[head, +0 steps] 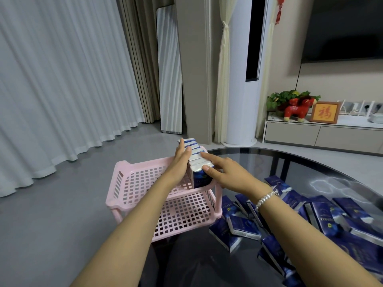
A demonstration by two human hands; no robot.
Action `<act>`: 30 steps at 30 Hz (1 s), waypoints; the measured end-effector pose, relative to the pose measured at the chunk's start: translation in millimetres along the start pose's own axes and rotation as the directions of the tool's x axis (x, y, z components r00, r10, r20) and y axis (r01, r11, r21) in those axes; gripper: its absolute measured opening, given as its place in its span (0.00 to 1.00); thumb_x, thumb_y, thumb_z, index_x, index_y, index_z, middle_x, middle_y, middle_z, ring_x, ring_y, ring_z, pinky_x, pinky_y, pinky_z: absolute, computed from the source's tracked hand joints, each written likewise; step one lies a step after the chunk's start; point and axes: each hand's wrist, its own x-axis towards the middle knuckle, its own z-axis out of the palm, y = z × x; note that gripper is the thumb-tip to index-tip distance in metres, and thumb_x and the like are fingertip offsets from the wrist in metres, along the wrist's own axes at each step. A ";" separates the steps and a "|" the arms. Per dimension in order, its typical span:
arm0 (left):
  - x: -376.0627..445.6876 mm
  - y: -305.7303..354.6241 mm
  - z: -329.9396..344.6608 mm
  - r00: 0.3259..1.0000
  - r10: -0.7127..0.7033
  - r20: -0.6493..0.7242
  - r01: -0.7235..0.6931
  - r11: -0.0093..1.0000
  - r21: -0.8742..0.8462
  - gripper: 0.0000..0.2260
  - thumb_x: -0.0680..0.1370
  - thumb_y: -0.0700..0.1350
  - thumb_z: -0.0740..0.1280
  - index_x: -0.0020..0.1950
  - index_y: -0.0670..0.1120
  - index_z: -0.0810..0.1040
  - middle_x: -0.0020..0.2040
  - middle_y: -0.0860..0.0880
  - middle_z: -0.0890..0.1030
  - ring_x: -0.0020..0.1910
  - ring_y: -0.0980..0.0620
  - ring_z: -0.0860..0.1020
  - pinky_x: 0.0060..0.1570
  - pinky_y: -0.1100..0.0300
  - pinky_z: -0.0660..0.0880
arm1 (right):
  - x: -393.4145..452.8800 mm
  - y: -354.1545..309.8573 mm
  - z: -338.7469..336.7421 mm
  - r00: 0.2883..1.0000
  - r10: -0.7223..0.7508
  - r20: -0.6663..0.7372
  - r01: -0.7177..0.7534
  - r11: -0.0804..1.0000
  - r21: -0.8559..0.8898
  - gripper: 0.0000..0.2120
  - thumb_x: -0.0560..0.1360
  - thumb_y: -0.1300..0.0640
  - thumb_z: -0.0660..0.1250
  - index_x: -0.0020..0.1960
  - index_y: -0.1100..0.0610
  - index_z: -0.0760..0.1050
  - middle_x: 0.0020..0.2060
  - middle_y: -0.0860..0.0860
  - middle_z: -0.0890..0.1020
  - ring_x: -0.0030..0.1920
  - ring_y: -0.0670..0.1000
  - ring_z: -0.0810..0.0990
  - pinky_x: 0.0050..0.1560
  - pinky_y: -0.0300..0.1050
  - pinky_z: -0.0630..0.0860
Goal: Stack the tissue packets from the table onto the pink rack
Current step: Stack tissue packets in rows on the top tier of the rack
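A pink two-tier rack (132,183) stands at the left edge of the glass table. On its top tier, along the right side, several blue-and-white tissue packets (196,154) stand upright in a row. My left hand (180,160) lies flat against the left side of that row. My right hand (219,168) rests on the row's right side and top, fingers spread, thumb on the nearest packet. Neither hand closes around a packet. A heap of loose blue tissue packets (323,216) lies on the table at the right.
The dark glass table (310,162) curves across the right. The rack's lower tier (182,216) holds nothing. Grey floor and white curtains (62,79) lie to the left. A TV cabinet (323,135) with a red figurine and a white standing air conditioner (242,100) stand behind.
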 end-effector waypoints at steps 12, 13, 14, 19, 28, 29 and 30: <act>-89.4 -4.4 31.1 0.844 0.394 -0.364 -0.306 0.911 0.276 0.11 0.80 0.44 0.61 0.62 0.46 0.74 0.61 0.51 0.68 0.64 0.53 0.68 0.67 0.57 0.64 | -57.7 -4.8 3.1 0.972 0.044 -0.229 -0.038 0.999 0.028 0.20 0.78 0.46 0.59 0.69 0.47 0.67 0.62 0.47 0.77 0.64 0.48 0.72 0.62 0.47 0.71; -97.5 -6.4 37.7 0.829 0.412 -0.378 -0.318 0.903 0.288 0.08 0.79 0.42 0.62 0.58 0.46 0.75 0.57 0.52 0.69 0.60 0.53 0.70 0.63 0.58 0.67 | -68.1 -2.8 3.6 0.971 0.071 -0.228 -0.069 0.997 0.015 0.18 0.78 0.48 0.60 0.68 0.49 0.70 0.60 0.47 0.78 0.62 0.48 0.74 0.60 0.45 0.72; -105.5 -8.7 45.3 0.828 0.417 -0.376 -0.323 0.901 0.288 0.05 0.79 0.41 0.63 0.54 0.46 0.75 0.54 0.52 0.70 0.56 0.53 0.71 0.59 0.59 0.69 | -77.9 0.5 4.5 0.971 0.107 -0.215 -0.110 0.994 -0.001 0.17 0.78 0.51 0.61 0.66 0.52 0.72 0.59 0.48 0.80 0.59 0.48 0.76 0.58 0.43 0.73; -125.3 -39.5 84.2 0.920 0.219 -0.325 -0.147 0.961 0.232 0.02 0.78 0.43 0.64 0.46 0.48 0.74 0.47 0.51 0.76 0.48 0.51 0.76 0.50 0.57 0.74 | -109.4 29.4 16.7 0.954 0.297 -0.047 -0.301 0.935 -0.190 0.13 0.78 0.55 0.62 0.60 0.56 0.77 0.54 0.52 0.82 0.54 0.52 0.79 0.54 0.41 0.73; -127.8 -101.8 112.2 0.941 -0.163 -0.296 0.225 0.956 0.188 0.19 0.73 0.49 0.73 0.59 0.43 0.73 0.54 0.50 0.71 0.56 0.49 0.75 0.52 0.61 0.69 | -100.3 44.3 21.9 0.885 0.418 0.206 -0.304 0.853 -0.423 0.20 0.77 0.55 0.62 0.69 0.52 0.70 0.62 0.54 0.77 0.61 0.56 0.75 0.61 0.48 0.71; -127.0 -102.0 111.5 0.942 -0.171 -0.289 0.233 0.953 0.194 0.19 0.72 0.49 0.73 0.59 0.44 0.72 0.53 0.52 0.71 0.54 0.49 0.75 0.49 0.62 0.68 | -99.5 46.4 22.9 0.880 0.423 0.215 -0.311 0.856 -0.413 0.20 0.77 0.55 0.63 0.69 0.52 0.70 0.62 0.54 0.77 0.61 0.55 0.75 0.61 0.47 0.71; -126.0 -101.8 110.8 0.944 -0.179 -0.279 0.239 0.950 0.200 0.19 0.72 0.49 0.74 0.58 0.46 0.72 0.52 0.53 0.71 0.51 0.50 0.76 0.46 0.63 0.68 | -99.1 48.5 24.1 0.878 0.429 0.211 -0.325 0.860 -0.393 0.20 0.76 0.54 0.64 0.68 0.52 0.71 0.62 0.53 0.77 0.61 0.54 0.75 0.61 0.46 0.71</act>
